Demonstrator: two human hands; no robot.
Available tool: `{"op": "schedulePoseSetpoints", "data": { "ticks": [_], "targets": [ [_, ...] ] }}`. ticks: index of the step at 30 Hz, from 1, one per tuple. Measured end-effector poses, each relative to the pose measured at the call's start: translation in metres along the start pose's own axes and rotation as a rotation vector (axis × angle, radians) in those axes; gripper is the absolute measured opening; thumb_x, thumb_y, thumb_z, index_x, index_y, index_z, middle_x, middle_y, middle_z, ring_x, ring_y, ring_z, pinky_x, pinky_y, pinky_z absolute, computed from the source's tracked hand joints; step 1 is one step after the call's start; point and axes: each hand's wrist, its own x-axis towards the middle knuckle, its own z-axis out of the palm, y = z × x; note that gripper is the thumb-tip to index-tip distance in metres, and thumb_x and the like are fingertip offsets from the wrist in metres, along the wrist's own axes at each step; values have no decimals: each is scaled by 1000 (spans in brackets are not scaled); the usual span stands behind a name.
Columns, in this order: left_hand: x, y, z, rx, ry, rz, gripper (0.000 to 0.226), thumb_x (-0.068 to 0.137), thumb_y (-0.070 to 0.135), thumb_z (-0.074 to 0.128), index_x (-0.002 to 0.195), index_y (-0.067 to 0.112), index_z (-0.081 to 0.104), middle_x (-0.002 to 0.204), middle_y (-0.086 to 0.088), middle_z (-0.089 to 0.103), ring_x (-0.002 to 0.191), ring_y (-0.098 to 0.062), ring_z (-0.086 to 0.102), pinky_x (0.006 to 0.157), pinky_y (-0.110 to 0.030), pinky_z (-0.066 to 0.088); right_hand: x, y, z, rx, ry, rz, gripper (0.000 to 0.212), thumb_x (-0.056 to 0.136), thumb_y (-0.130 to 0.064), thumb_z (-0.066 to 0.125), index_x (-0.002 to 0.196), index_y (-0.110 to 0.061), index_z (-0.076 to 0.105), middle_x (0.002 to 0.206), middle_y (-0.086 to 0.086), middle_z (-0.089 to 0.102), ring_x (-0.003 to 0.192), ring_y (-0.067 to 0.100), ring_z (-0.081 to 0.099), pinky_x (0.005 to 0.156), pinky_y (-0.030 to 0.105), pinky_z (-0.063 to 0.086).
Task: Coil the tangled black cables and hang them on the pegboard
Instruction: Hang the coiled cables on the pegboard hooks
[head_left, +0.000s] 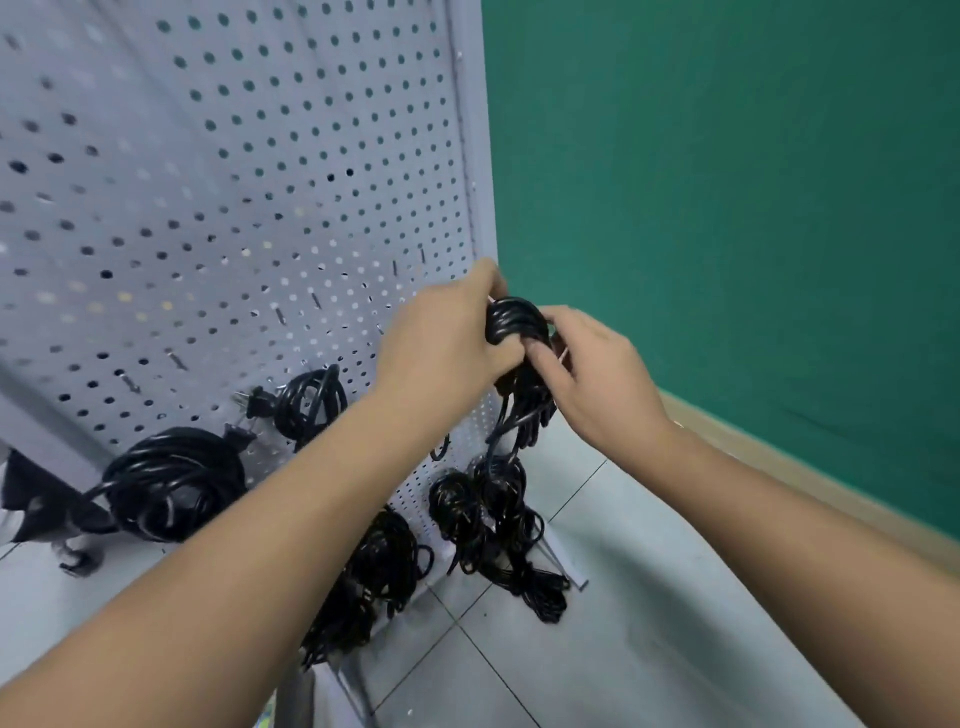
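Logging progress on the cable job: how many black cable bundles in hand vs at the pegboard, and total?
Black coiled cable bundle, gripped by left hand and right hand: 1
Black coiled cable bundles at the grey perforated metal pegboard: 4 (large left coil, small upper coil, lower middle coil, lower right coil; the lower ones overlap, so roughly)
Total: 5

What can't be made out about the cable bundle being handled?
Head view:
- Whether the coiled black cable bundle is hung yet: left hand and right hand cover it.
- Thin white tie: mostly hidden by the right hand.
- Lower black cable heap: partly behind the left forearm.
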Motion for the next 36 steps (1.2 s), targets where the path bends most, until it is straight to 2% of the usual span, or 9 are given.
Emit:
{"op": "schedulePoseSetpoints", "data": {
  "ticks": [6,11,15,19,23,25,27,30,36],
  "targets": [
    [39,-13,-6,136,51,-33,30,82,35,73,102,21,56,80,-1,69,80,-31,63,68,-45,55,50,-15,3,-171,-20,-13,29,111,-39,48,134,-27,60,111,5,66,105,36,65,87,48,52],
    [49,-31,-3,263,54,-77,28,86,30,73,110,20,64,93,-6,73,91,-35,66,73,-44,55,63,-22,23,-172,-56,7,23,109,-35,53,128,-22,52,108,7,69,97,41,65,80,49,53],
    [44,-33,-1,397,52,-32,29,95,30,73,121,17,71,109,-8,71,103,-35,65,78,-43,52,54,-16,35,-38,-65,45,24,109,-34,58,123,-24,43,89,-2,64,82,37,63,72,48,54],
    [24,-32,2,335,126,-14,32,93,22,69,125,17,70,118,-6,67,111,-33,60,84,-45,51,35,-5,38,37,-38,53,27,108,-39,59,129,-25,47,105,-8,64,83,20,60,77,40,50],
    [-26,-23,16,256,196,89,30,86,14,72,116,17,71,122,-3,63,116,-32,55,93,-49,47,-4,21,46,78,24,127,17,107,-38,56,118,-27,49,98,-12,60,80,16,60,75,41,51],
    [-54,-24,26,259,235,128,28,85,11,73,112,16,70,128,-4,61,120,-31,53,95,-49,44,-31,41,57,75,-7,179,12,108,-36,54,114,-28,49,93,-12,59,77,14,60,74,41,51],
    [-82,-30,42,207,243,147,25,85,9,74,109,15,71,124,-2,62,119,-30,54,92,-47,44,-62,61,71,54,-65,219,8,109,-35,53,112,-28,49,92,-12,59,76,11,59,70,38,48],
    [-126,-40,81,144,128,187,19,89,11,74,106,16,72,111,2,63,108,-28,57,84,-43,45,-107,88,97,25,-170,271,8,108,-30,53,102,-25,52,89,-11,60,75,7,57,67,37,44],
    [-201,-76,172,94,-236,113,14,86,22,67,100,24,68,92,7,63,88,-23,58,76,-43,52,-165,122,152,-37,-382,389,17,105,-26,53,90,-20,56,84,-2,62,77,24,58,66,40,46]
  ]
}}
